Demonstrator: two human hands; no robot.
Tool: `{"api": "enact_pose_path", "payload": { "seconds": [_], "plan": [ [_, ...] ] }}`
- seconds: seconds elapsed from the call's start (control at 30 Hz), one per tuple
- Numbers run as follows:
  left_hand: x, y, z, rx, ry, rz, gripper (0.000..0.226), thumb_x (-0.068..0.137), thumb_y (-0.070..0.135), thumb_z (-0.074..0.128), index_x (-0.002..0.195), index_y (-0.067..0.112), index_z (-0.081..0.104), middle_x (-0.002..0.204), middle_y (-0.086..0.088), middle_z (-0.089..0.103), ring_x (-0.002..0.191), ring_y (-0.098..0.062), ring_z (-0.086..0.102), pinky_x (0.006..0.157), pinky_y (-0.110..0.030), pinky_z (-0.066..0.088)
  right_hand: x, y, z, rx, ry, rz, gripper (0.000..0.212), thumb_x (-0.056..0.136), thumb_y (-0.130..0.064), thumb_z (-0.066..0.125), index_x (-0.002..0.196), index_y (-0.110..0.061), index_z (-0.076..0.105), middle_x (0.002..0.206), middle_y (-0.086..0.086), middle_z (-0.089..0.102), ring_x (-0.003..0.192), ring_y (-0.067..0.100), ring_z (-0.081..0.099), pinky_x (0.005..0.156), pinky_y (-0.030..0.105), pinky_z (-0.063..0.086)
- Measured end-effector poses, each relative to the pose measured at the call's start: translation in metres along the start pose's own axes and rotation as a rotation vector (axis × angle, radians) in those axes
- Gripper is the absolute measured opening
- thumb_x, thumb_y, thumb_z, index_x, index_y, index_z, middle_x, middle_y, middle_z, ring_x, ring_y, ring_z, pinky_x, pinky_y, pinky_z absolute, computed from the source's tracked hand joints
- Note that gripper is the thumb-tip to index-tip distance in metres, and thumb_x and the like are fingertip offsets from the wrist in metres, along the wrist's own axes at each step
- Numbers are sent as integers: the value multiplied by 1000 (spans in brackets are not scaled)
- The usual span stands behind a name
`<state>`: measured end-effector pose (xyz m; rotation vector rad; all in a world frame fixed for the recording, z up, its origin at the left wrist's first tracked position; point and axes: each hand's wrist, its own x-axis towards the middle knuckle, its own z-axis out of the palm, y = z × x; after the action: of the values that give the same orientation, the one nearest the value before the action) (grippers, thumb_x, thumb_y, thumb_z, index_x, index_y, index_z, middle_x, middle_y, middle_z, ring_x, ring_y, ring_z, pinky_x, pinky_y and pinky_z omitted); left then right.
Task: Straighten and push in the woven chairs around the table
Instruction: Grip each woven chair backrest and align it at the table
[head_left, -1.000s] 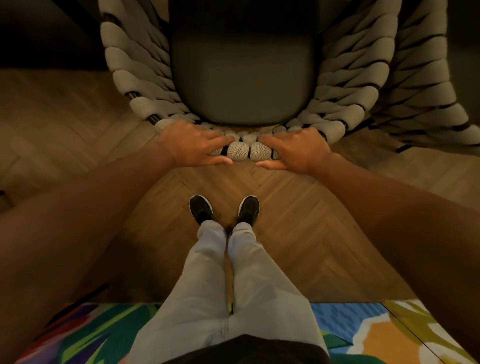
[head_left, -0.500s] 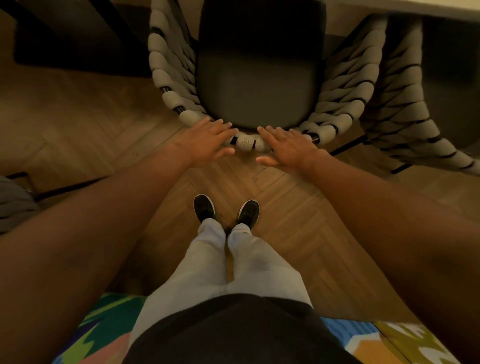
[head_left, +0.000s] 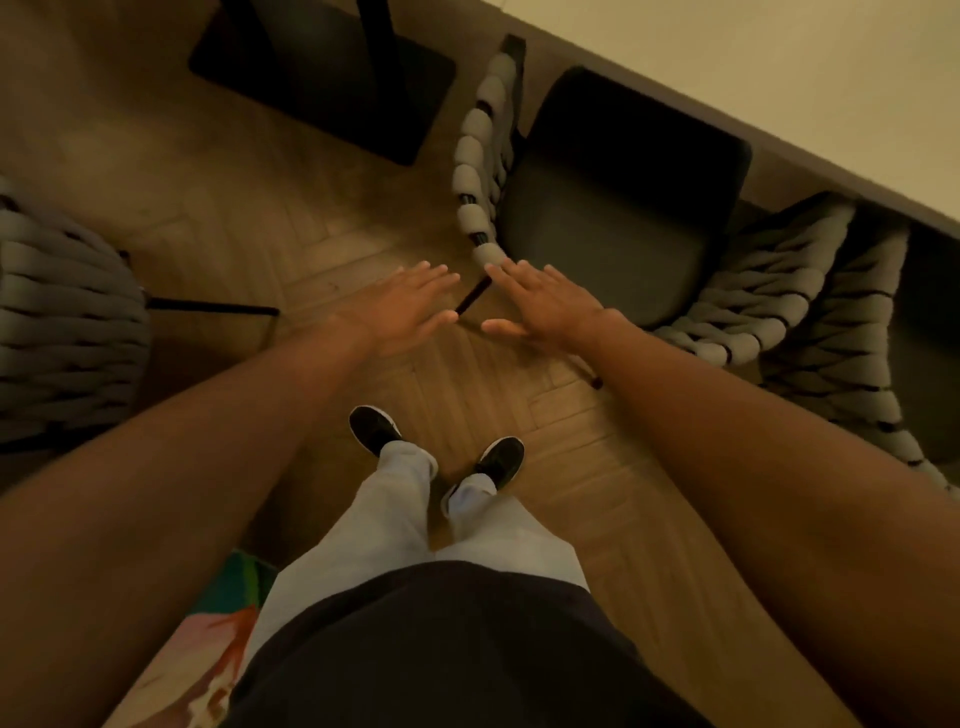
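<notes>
A woven chair (head_left: 480, 171) with thick grey rope sides and a dark seat cushion (head_left: 618, 208) stands partly under the pale table (head_left: 779, 62) at the upper right. My left hand (head_left: 410, 306) hovers flat over the floor, fingers apart, holding nothing and clear of the chair. My right hand (head_left: 545, 306) is also flat with fingers spread, over the chair's back rim; contact cannot be told. A second woven chair (head_left: 852, 322) stands to the right against the table. A third woven chair (head_left: 62, 322) is at the left edge.
The table's dark base plate and post (head_left: 332, 78) sit at the top centre. My two feet in black shoes (head_left: 374, 428) stand on the herringbone wood floor. A colourful rug (head_left: 208, 649) lies at the bottom left behind me.
Both hands have let go of the chair's woven back and lifted off it. The view has swung left, so the chair and table now lie at the upper right.
</notes>
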<state>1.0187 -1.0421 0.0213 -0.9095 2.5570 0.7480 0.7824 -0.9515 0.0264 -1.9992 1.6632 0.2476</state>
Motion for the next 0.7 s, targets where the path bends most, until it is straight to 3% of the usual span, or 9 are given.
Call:
{"api": "enact_pose_path", "payload": {
  "seconds": [0.27,0.7],
  "plan": [
    [-76,-99,-7,-100,89,-208,65,105,54,33,161,26,17,168,0,17,155,-17,10,124,-39,8,100,-77,-21,-90,-83,-122,90,94,-77,26,162,-23,5,169,9,12,154,27,15,124,49,15],
    [-196,-272,-1,-274,245,-523,65,104,55,32,160,23,21,166,-2,22,154,-19,15,122,-38,10,259,-235,-58,-238,-175,-395,86,97,-70,30,162,-18,7,168,12,11,155,27,12,125,46,12]
  ]
}}
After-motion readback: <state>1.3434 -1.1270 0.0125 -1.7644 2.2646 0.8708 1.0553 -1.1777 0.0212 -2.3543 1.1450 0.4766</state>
